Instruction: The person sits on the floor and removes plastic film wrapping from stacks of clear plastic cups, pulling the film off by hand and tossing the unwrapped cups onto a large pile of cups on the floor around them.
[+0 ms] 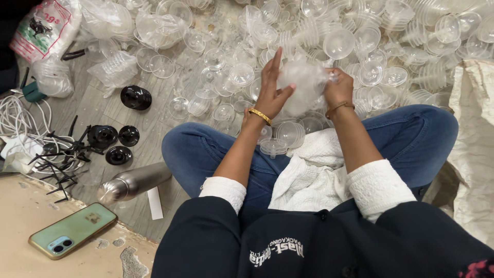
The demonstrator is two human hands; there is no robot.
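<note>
Head view. A seated person, legs crossed on the floor (154,128), holds a stack of clear plastic cups (303,82) between both hands above the lap. The left hand (270,95) lies flat against the stack's near side, its fingers (275,64) stretched out and not curled. The right hand (337,87) is closed round the far end of the stack. A white cloth (314,170) covers the lap, with a short stack of clear lids (274,146) at its edge.

Progress, as judged: one stack is being gathered in hand, several nested stacks lie finished in the heap (360,36), and far more loose clear cups and lids remain unsorted, too many to count.

Counts: four black round caps (136,97) on the floor at left; one metal bottle (135,181); one phone (73,230); one tangle of white cable (20,123); one printed bag (46,28).
</note>
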